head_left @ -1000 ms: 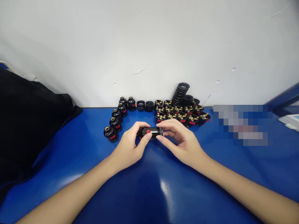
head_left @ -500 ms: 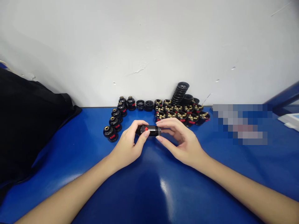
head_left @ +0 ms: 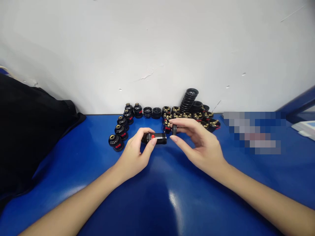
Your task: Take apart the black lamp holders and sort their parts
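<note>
My left hand (head_left: 134,152) is closed around a black lamp holder (head_left: 160,138) with a red switch, lying sideways in the grip with its threaded end facing right. Between the thumb and fingertips of my right hand (head_left: 204,142) is a black ring (head_left: 174,129), seen edge-on. A small gap separates the ring from the lamp holder's end. Behind my right hand stand several open black sockets (head_left: 214,124) with brass contacts inside, partly hidden by its fingers. Left of my left hand, a line of black lamp holders (head_left: 116,143) with brass tops stands upright.
A leaning stack of black rings (head_left: 189,100) rises near the wall. Two single rings (head_left: 157,113) sit at the back of the blue table (head_left: 103,196). Black cloth (head_left: 31,131) covers the left side. On the right are a pixelated patch and a white object (head_left: 305,129).
My right hand has moved right with the black ring, which has come off the lamp holder's end. My left hand keeps its hold in about the same place.
</note>
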The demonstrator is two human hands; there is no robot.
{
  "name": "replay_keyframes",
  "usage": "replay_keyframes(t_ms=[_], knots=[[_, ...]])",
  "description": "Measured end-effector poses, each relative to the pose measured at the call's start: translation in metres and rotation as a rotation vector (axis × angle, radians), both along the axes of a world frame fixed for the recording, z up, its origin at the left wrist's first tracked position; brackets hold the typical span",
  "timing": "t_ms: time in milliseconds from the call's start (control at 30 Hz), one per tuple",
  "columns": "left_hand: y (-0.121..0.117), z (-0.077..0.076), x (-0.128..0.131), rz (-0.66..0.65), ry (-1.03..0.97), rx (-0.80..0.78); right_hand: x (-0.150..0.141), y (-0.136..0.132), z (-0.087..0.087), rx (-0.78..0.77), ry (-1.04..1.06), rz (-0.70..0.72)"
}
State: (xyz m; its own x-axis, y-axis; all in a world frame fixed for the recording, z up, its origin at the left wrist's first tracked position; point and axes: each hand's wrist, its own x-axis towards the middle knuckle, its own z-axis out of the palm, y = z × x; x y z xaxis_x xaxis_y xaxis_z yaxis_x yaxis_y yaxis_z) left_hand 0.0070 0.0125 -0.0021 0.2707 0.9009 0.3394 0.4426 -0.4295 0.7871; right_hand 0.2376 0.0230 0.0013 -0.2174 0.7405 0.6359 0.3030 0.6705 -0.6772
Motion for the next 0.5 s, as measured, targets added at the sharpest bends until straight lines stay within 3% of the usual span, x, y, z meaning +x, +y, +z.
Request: replay_keyframes(t_ms=[167, 300, 500], knots=[[-0.001, 0.000, 0.000, -0.027, 0.004, -0.016, 0.003, 0.014, 0.025, 0.022, -0.150, -0.058], [-0.001, 0.001, -0.001, -0.035, 0.017, -0.004, -0.005, 0.047, 0.042, 0.162, -0.389, -0.061], [0.000, 0.000, -0.002, -0.037, 0.022, -0.002, -0.030, 0.104, 0.040, 0.199, -0.501, -0.147]])
